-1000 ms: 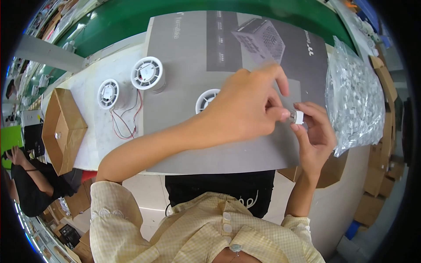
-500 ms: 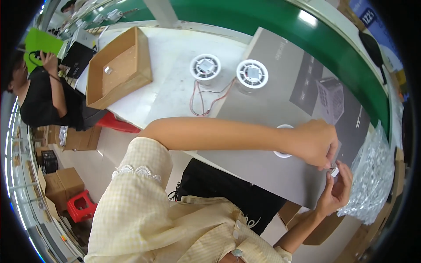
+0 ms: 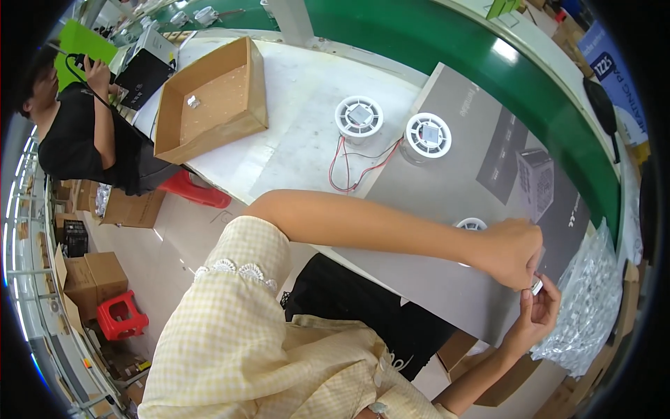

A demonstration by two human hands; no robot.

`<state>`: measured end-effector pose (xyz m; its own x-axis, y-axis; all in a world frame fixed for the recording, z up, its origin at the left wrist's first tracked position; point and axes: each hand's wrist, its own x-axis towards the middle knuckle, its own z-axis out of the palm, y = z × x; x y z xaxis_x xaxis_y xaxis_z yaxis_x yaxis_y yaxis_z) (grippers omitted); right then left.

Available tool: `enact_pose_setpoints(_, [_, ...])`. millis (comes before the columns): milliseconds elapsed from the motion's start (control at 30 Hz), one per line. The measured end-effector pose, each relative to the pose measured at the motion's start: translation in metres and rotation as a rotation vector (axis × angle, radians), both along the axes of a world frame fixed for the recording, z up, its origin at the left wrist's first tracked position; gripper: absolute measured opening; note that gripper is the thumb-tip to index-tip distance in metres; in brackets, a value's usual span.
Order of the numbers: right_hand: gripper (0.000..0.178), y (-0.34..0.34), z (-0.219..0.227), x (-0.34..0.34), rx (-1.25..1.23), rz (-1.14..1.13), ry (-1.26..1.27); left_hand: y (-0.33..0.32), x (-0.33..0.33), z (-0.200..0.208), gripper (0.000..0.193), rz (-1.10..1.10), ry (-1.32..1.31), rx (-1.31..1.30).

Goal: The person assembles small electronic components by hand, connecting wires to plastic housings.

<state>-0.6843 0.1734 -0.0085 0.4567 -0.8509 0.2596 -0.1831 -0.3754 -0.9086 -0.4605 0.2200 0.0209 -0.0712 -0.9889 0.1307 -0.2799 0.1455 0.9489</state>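
Observation:
My left arm reaches across to the right. My left hand (image 3: 513, 253) is closed, its fingertips pressed together right at a small white and silvery block (image 3: 537, 285); what they pinch is hidden. Just below, my right hand (image 3: 536, 318) holds that block between thumb and fingers. Beneath my left forearm a white round fitting (image 3: 471, 224) is partly covered. Farther off stand two more white round fittings, one (image 3: 359, 117) on the white tabletop and one (image 3: 428, 135) on the grey sheet, each with a square plate on top and joined by thin red and dark wires (image 3: 344, 187).
A grey printed sheet (image 3: 391, 262) covers the table's right part. An open cardboard box (image 3: 257, 91) with a small silvery piece stands at the left. Clear plastic bags (image 3: 583, 307) lie at the right edge. A green belt (image 3: 391, 35) runs behind; a person (image 3: 77, 140) works at far left.
The view has shifted, so the table things appear lower and farther right. Both hands stay together at the small block, with my left hand now covering more of it.

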Motion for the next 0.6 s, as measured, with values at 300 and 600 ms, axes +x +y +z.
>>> enact_pose_setpoints(300, [0.041, -0.003, 0.011, 0.007, -0.025, 0.019, -0.070, -0.005, 0.011, 0.003, 0.011, -0.197, 0.405, 0.260])
enact_pose_setpoints(600, [0.036, 0.012, 0.026, 0.020, 0.155, 0.001, -0.163, 0.005, 0.000, 0.017, 0.006, 0.000, 0.059, 0.100])
